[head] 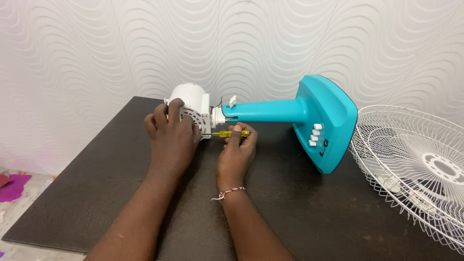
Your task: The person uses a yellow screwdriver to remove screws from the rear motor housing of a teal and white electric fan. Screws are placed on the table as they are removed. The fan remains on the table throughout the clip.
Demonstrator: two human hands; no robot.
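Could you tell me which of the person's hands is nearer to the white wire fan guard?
The right hand, holding a yellow screwdriver, is nearer the fan guard, though apart from it. The left hand rests on the white motor housing, farther away.

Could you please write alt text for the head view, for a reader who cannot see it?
A left hand grips the white motor of a teal fan stand lying on a dark table, while the right hand holds a yellow screwdriver to it. A white grille lies at right.
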